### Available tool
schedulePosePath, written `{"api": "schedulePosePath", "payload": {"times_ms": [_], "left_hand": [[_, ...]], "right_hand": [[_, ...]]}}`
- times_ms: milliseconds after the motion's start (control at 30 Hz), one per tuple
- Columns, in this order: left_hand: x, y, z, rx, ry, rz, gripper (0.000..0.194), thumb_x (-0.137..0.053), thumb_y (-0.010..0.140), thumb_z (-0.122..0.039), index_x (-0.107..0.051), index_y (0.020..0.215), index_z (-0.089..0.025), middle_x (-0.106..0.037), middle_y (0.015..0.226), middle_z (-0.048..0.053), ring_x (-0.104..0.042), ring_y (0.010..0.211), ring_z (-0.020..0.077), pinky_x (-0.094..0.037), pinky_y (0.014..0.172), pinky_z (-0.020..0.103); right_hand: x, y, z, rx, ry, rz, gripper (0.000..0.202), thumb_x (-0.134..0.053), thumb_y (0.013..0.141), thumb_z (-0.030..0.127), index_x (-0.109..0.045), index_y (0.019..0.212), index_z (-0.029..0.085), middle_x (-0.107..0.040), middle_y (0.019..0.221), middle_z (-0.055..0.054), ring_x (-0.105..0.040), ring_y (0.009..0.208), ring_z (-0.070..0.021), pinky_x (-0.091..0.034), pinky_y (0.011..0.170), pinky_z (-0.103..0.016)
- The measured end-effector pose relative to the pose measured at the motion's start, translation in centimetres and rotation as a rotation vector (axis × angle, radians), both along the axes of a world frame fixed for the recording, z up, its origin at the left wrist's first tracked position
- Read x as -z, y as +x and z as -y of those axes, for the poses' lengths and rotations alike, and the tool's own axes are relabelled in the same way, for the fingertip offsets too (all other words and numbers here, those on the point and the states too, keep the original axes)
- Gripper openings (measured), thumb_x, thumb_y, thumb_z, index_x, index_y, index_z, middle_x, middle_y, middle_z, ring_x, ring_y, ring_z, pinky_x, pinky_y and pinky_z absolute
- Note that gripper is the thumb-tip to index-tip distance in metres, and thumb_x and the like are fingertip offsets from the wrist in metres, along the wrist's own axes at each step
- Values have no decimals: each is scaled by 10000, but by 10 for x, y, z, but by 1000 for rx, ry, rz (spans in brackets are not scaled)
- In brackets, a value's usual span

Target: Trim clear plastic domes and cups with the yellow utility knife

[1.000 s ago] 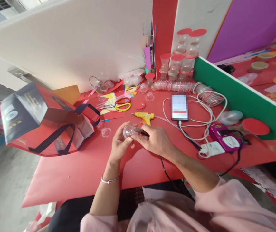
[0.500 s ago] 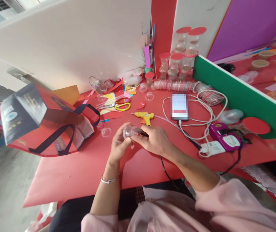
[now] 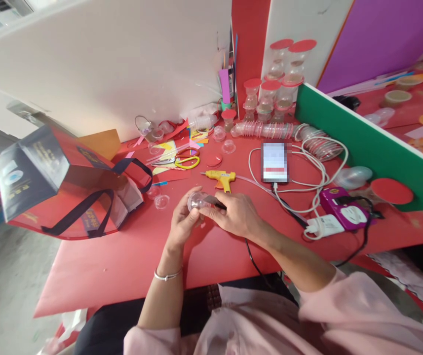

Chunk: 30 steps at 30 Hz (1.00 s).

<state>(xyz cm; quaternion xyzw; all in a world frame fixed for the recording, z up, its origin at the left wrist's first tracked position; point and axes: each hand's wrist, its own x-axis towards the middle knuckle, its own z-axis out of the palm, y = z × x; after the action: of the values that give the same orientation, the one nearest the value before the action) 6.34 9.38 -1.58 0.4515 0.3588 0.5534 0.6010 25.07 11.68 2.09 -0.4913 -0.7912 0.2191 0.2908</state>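
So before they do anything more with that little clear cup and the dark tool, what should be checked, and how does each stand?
1. Clear cup gripped in left hand: ok.
2. Dark tool held in right hand, tip at the cup: ok.
3. Tool's tip clear of the fingers: cannot tell.
4. Glue gun lying apart from both hands: ok.
5. Scissors out of the way: ok.

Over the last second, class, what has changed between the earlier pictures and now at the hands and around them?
Almost nothing. The left hand still cups the clear plastic dome, and the right hand still holds the thin dark tool against it; both sit a touch higher in the picture, as does everything else, so the camera shifted. The glue gun, scissors and phone stayed put.
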Motion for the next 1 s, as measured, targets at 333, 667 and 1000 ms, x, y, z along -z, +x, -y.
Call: {"api": "schedulePosePath", "payload": {"times_ms": [333,667,1000], "left_hand": [[0,2,-1,-18,-26,-1,590,-773,852,-436,-599,1377,-232,-692,1117,109,-660,712,128,-508,560,217],[-4,15,1,-59,-100,28,495,-635,939,-425,-524,1403,-290,-657,1178,69,-595,683,99,-479,566,220],[-1,6,-3,100,46,84,207,-584,973,-355,-489,1131,-260,-688,975,37,-660,620,151,-466,394,196]], "right_hand": [[1,1,-1,-20,-14,28,622,-417,933,781,-665,896,211,-687,682,-25,-617,620,-166,-245,587,-293],[-3,2,-2,-78,-70,-8,530,-333,1033,633,-629,881,220,-718,759,-22,-646,697,-167,-243,603,-295],[-2,4,-7,-197,-225,-133,443,-287,1081,498,-548,843,232,-668,736,3,-607,693,-148,-323,657,-274]]}}
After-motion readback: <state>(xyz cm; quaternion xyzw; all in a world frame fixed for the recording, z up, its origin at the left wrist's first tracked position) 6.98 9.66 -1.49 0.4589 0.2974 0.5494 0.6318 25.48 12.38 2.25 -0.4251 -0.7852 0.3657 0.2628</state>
